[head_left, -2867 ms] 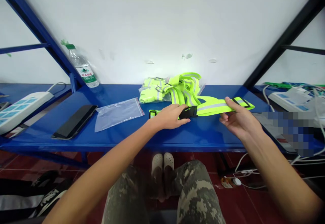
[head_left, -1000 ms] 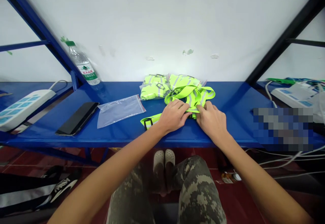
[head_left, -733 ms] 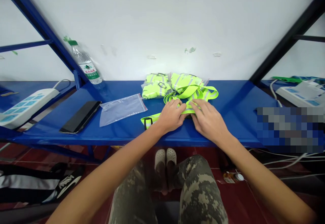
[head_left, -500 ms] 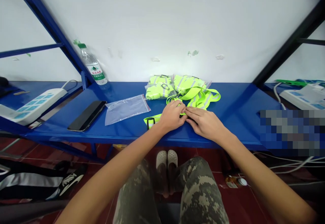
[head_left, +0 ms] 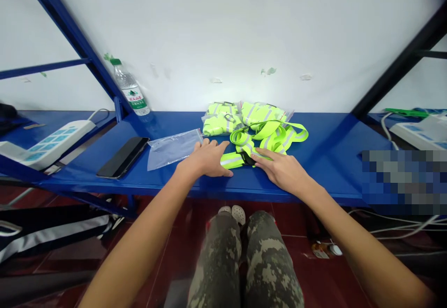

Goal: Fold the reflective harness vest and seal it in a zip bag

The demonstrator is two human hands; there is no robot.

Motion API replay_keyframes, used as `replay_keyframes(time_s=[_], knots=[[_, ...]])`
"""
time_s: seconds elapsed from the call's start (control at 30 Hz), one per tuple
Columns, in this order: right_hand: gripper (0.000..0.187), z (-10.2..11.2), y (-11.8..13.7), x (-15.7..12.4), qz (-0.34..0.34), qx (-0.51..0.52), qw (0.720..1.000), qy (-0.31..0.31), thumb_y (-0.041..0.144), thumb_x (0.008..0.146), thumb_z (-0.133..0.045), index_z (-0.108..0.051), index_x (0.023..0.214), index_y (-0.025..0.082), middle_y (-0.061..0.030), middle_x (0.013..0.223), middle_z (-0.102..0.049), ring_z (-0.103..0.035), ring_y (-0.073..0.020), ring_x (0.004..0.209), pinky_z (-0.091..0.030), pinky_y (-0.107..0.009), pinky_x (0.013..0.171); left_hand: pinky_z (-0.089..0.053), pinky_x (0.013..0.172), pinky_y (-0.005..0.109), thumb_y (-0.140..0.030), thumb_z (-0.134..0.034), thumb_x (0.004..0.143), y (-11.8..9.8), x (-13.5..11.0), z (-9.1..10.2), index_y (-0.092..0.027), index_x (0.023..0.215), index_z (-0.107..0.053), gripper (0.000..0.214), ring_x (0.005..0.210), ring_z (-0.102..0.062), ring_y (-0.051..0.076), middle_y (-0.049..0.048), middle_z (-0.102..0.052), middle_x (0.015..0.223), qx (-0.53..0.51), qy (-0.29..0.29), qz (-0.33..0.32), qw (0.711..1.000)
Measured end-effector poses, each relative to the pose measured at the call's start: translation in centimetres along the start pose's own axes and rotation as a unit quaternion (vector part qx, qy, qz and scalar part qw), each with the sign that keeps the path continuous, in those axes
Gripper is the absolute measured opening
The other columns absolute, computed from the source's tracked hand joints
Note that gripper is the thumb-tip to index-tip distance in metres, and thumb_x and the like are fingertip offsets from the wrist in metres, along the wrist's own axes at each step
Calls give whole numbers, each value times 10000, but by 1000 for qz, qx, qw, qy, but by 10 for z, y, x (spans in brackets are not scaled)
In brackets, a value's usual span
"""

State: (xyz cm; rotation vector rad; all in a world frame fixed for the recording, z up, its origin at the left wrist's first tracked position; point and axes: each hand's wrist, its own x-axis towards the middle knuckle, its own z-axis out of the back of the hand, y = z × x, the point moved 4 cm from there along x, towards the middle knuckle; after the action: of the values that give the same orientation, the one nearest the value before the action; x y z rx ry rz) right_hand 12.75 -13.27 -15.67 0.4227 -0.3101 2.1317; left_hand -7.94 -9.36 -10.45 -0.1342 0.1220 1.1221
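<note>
The left hand (head_left: 206, 159) lies open and palm-down on the blue steel shelf (head_left: 331, 177), fingers spread, holding nothing, just beside the corner of a clear zip bag (head_left: 172, 149). The right hand (head_left: 282, 170) is open too, its fingers flat across the end of a loose reflective vest (head_left: 268, 136), resting on it rather than clutching it, close to a black buckle (head_left: 247, 159) at its 9 o'clock. The vest sits in lime loops just past the hands at 12 o'clock, one striped end lying between them. Heaped this loosely, the loops could spring apart or twist if the right hand lifts, and the buckle could snag the webbing. A careless sweep of the left hand could push the slick bag toward the phone (head_left: 123, 157) at 9 o'clock. That zip bag shows nothing inside. Behind the vest, bagged vests (head_left: 221, 122) lie folded in clear plastic.
</note>
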Motion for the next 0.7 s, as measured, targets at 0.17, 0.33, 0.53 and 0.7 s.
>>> replay_keyframes(time_s=[0.17,0.33,0.53,0.7], knots=[[370,0,-4,2,24,99,995,-25,183,999,-457,-672,1297,224,-44,1431,-597,-507,-285,1385,-516,-488,1085,-500,846,320,-410,-743,724,11,5,9,-163,1518,-370,911,1071,-668,298,153,-691,1234,-42,73,12,996],[372,-2,-10,0,21,146,989,-23,206,993,-487,-635,1334,215,-64,1411,-616,-559,-275,1339,-498,-489,1106,-514,724,287,-455,-801,608,23,5,17,-166,1413,-510,904,936,-710,273,115,-750,1083,-70,100,23,992],[366,0,-12,0,11,154,988,-26,209,1000,-462,-643,1318,224,-60,1371,-649,-577,-268,1322,-505,-485,1094,-586,655,357,-259,-788,648,31,21,23,-122,1266,-590,663,671,-714,218,46,-701,753,-456,-9,65,888],[356,1,-10,3,6,165,986,-22,194,993,-450,-666,1276,203,-79,1338,-671,-573,-260,1325,-482,-460,1113,-605,686,345,-162,-762,724,-8,48,7,-139,1227,-582,535,678,-686,154,56,-700,899,-554,-264,61,787]])
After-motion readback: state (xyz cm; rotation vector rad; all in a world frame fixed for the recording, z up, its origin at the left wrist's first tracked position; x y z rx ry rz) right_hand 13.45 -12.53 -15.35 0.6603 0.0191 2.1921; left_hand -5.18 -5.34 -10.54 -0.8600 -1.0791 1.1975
